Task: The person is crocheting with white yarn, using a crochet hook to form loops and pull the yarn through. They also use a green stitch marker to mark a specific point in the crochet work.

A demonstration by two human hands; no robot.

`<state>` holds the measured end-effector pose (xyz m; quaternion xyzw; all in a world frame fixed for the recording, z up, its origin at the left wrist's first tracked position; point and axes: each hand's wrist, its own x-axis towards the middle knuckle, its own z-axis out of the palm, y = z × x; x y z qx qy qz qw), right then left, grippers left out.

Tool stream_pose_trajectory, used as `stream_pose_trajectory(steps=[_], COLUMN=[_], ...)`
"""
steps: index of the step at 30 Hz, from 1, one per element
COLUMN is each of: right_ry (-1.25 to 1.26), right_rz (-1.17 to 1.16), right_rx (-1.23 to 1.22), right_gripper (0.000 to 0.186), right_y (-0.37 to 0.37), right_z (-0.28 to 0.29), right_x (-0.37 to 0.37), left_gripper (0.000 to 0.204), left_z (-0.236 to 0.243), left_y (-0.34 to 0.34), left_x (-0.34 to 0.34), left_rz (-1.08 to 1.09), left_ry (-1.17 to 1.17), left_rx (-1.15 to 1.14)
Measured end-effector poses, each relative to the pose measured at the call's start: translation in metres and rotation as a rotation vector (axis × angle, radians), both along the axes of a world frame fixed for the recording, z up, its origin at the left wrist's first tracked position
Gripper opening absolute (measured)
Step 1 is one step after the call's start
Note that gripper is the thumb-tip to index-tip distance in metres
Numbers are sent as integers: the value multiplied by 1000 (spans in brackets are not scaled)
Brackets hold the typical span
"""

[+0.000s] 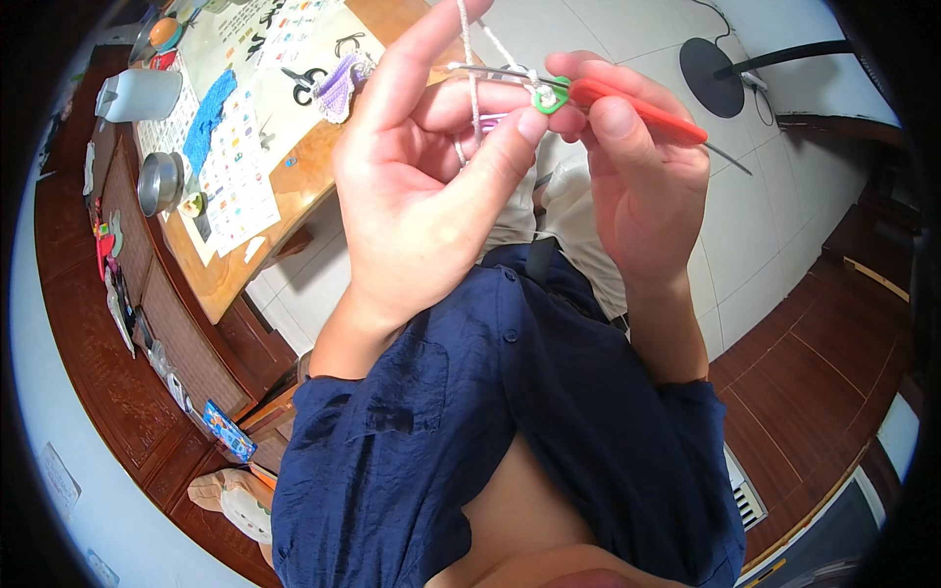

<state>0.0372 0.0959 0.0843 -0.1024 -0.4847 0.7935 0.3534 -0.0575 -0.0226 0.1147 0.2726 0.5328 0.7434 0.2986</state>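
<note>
In the head view, I take the small green clip (552,102), with its white stitches, as my landmark. The left hand (426,181) is directly left of it, thumb and finger seeming to pinch its lower edge; the white yarn (473,93) runs over the raised forefinger. Right of the clip, the right hand (637,147) pinches the red-handled hook (647,113) between thumb and fingers. The hook's long axis slants past the clip toward upper left. The counter (211,279) lies farther left.
</note>
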Motion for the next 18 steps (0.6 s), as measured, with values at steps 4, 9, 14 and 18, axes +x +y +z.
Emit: stream_pose_trajectory(steps=[4, 9, 14, 18], right_ry=[46, 10, 8, 75], right_rz=[-28, -35, 55, 129], right_rx=[128, 188, -4, -208], right_gripper=[21, 20, 21, 22], right_y=[-1, 0, 3, 2], right_z=[-1, 0, 0, 3], right_x=[-4, -1, 1, -1], left_gripper=[73, 74, 73, 69], left_z=[-3, 4, 1, 3], left_y=[1, 1, -4, -2], left_x=[0, 2, 0, 0], left_rz=[1, 3, -19, -12], left_ry=[-19, -83, -78, -50], left_rx=[7, -22, -53, -28])
